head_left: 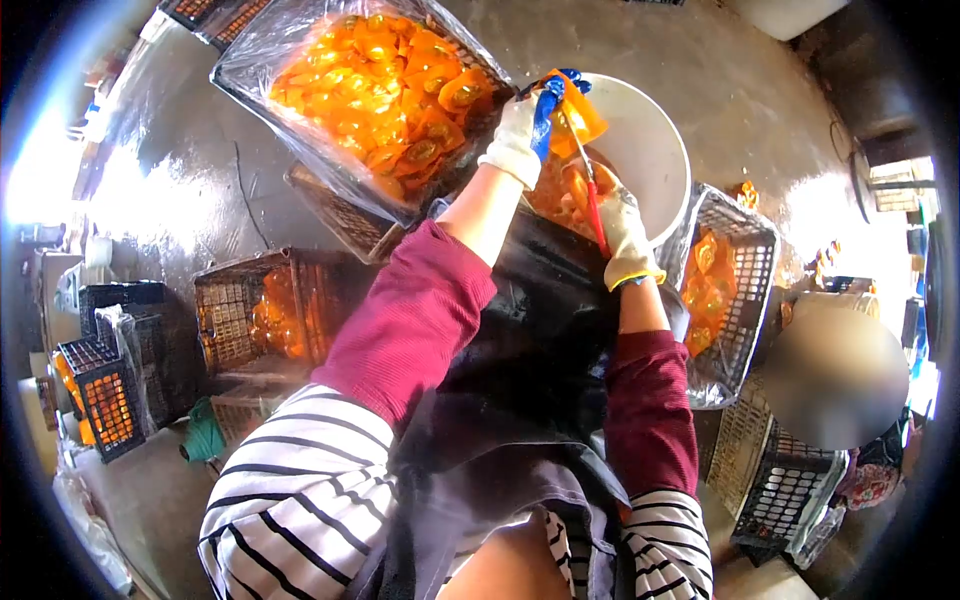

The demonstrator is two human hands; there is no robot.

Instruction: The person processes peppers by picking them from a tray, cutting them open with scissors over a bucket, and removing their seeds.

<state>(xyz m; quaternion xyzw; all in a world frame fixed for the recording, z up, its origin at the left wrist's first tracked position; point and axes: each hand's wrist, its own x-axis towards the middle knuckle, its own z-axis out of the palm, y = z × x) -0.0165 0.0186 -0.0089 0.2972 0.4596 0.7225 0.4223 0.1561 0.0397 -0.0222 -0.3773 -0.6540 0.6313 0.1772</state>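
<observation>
My left hand [530,125], in a white glove with blue-coated fingers, grips a shiny orange piece that looks like bell pepper [585,118]. Wrapped round a red-handled tool with a thin metal end [597,215] is my right hand [622,228], in a white glove with a yellow cuff. The tool's metal end meets the orange piece; its exact tip is hard to make out. Both hands are over a white bucket [660,130] that holds pale orange scraps [552,190]. At the left, a plastic-lined crate [290,135] is full of similar orange pieces [375,90].
To the right stands another lined crate [762,270] with orange pieces. More crates sit at the left [235,330] and far left [105,400]. A stack of crates [790,490] and a blurred person [838,375] are at the right. The floor [730,75] looks wet.
</observation>
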